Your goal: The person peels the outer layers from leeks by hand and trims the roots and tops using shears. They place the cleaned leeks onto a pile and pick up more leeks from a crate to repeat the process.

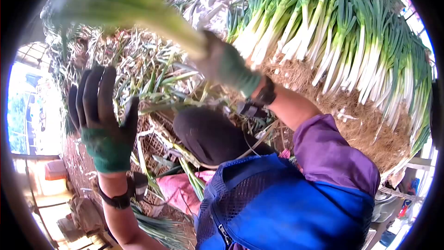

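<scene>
Gloved in dark grey and green, my right hand (217,60) is closed round the white lower end of a green onion bundle (171,25). The bundle's leaves point to the upper left and are blurred by motion. My left hand (99,111), in a matching glove, is raised at the left with its fingers spread and nothing in it. Below and behind both hands lies a heap of loose leaf scraps and peelings (152,69).
A large pile of green onions (333,32) with roots fills the upper right. A dark-clad knee (208,134) is below my right hand. Near it lie a pink-red cloth (178,192) and loose stalks (162,227). Brown sacks (85,215) are at the lower left.
</scene>
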The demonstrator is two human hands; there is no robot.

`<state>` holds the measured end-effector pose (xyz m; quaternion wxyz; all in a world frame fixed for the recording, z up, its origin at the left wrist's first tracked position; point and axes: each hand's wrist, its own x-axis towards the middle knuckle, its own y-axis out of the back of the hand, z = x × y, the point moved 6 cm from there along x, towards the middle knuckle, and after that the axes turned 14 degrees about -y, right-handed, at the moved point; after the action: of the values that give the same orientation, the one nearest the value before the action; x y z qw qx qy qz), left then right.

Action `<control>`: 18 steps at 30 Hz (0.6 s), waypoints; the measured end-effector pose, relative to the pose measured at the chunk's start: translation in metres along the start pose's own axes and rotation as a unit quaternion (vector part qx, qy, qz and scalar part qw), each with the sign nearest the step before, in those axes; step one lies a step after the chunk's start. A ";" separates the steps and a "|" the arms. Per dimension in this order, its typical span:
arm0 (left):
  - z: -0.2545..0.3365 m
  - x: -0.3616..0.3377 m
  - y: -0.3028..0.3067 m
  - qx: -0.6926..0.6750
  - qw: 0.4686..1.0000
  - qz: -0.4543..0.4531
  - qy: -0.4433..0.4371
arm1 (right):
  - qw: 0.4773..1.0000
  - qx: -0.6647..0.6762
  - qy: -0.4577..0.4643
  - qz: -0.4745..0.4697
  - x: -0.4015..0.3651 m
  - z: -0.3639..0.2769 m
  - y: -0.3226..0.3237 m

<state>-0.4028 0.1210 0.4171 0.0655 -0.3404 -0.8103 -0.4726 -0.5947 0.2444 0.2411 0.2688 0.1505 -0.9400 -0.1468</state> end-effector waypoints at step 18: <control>0.115 -0.307 -0.184 -0.361 0.762 -0.401 0.357 | 0.770 0.006 -0.590 0.243 0.039 0.367 0.223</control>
<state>-0.2575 0.0044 0.0907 0.0261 0.2106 -0.5601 -0.8007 -0.8733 0.5053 0.0408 -0.3127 -0.1972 -0.9199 -0.1310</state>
